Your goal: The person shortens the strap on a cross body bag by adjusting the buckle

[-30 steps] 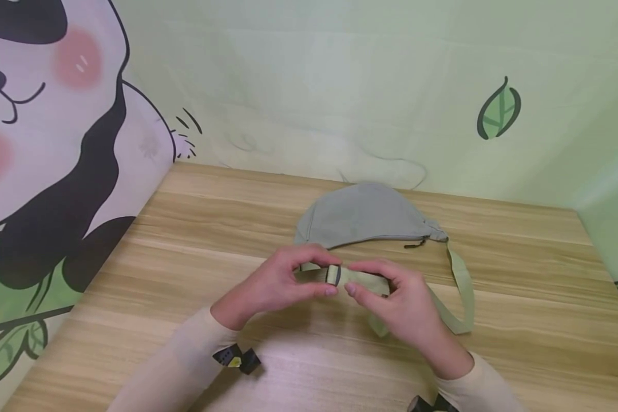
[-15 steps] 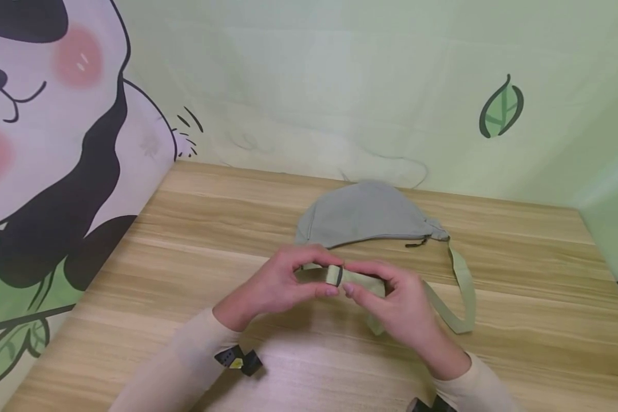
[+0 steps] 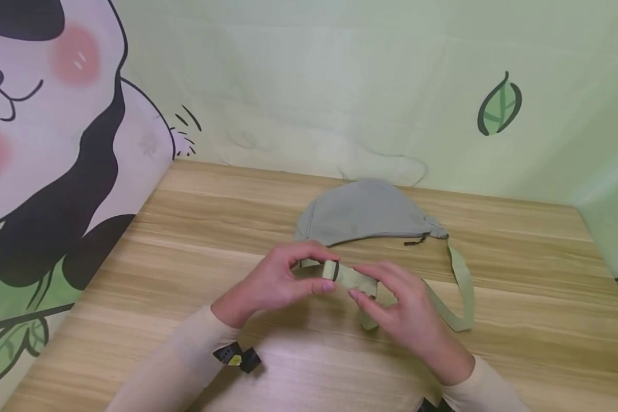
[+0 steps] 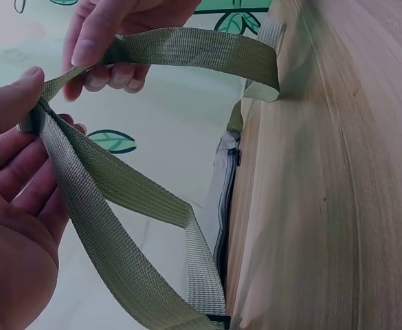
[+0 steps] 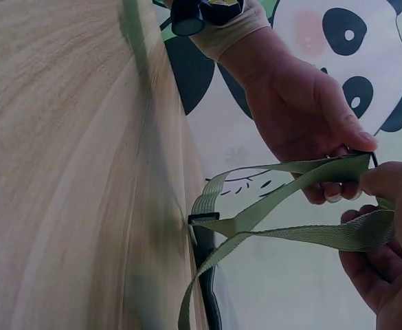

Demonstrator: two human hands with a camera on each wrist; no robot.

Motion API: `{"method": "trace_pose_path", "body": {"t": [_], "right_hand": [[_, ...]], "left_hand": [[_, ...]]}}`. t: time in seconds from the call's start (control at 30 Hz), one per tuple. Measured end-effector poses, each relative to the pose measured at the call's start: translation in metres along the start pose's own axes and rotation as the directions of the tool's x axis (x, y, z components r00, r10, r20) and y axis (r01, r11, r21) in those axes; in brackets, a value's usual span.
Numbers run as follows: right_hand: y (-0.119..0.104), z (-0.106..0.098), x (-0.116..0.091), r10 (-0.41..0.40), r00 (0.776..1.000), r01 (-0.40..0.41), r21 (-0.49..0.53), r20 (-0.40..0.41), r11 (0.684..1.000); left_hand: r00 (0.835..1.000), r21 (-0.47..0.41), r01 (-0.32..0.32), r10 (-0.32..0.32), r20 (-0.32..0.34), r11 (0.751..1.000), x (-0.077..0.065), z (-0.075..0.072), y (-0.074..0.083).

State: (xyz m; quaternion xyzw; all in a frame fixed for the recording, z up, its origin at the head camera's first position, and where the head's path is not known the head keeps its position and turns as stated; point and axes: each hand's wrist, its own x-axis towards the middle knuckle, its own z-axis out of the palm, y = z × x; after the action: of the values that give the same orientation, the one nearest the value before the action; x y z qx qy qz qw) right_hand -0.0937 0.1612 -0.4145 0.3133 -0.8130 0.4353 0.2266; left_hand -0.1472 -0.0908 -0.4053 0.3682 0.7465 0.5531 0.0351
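Note:
A grey belt bag (image 3: 365,212) lies on the table with its pale green webbing strap (image 3: 463,286) looping off its right end. My left hand (image 3: 273,280) pinches the strap between thumb and fingers, right at a dark-edged strap slider (image 3: 336,270). Just to the right, my right hand (image 3: 409,309) holds the strap by thumb and fingertips, with a fold of webbing hanging below. Held clear of the tabletop, two lengths of webbing (image 4: 111,206) run down from the left hand in the left wrist view. A second black slider (image 5: 204,218) sits lower on the strap in the right wrist view.
The wood-grain table (image 3: 195,217) meets a pale green wall behind the bag. A large panda is printed on the left wall (image 3: 144,126). A black zipper pull (image 3: 414,244) hangs at the bag's front edge. Small black cameras (image 3: 237,357) are worn on the wrists.
The right hand's fingertips have drawn slightly away from the slider, and the webbing between the hands has tilted. The left hand keeps its pinch. The bag stays in place.

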Motion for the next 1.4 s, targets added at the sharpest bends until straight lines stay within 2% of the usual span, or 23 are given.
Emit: {"method": "trace_pose_path", "body": {"t": [0.17,0.33,0.5,0.63,0.8,0.97,1.2,1.4], "right_hand": [[0.000,0.002,0.001,0.004,1.000,-0.004,0.024,-0.022,1.000],[0.000,0.005,0.001,0.052,0.998,-0.047,0.123,-0.042,0.991],[-0.003,0.008,0.001,0.156,0.988,-0.144,0.276,-0.022,0.950],[-0.006,0.009,0.002,0.217,0.976,-0.202,0.333,-0.006,0.921],[-0.008,0.011,0.004,0.223,0.975,-0.210,0.352,0.002,0.912],[-0.008,0.013,0.005,0.210,0.977,-0.201,0.412,0.024,0.889],[0.000,0.010,-0.003,0.109,0.994,-0.105,0.267,0.002,0.958],[-0.001,0.009,-0.003,0.094,0.995,-0.085,0.288,-0.019,0.954]], "left_hand": [[1.000,-0.001,-0.008,0.008,0.001,1.000,0.001,0.000,-0.001],[1.000,-0.008,-0.006,0.006,0.009,1.000,0.001,-0.001,-0.001],[1.000,-0.026,-0.024,0.025,0.017,0.999,0.001,-0.001,-0.002],[0.999,-0.043,-0.036,0.037,0.027,0.998,0.001,0.000,-0.003],[0.997,-0.074,-0.055,0.059,0.047,0.996,0.002,0.001,-0.002],[0.996,-0.085,-0.077,0.080,0.038,0.993,0.001,0.001,-0.003],[0.998,-0.073,-0.065,0.066,0.013,0.995,0.000,-0.001,-0.001],[0.998,-0.079,-0.053,0.054,0.014,0.995,-0.001,-0.001,0.000]]}}
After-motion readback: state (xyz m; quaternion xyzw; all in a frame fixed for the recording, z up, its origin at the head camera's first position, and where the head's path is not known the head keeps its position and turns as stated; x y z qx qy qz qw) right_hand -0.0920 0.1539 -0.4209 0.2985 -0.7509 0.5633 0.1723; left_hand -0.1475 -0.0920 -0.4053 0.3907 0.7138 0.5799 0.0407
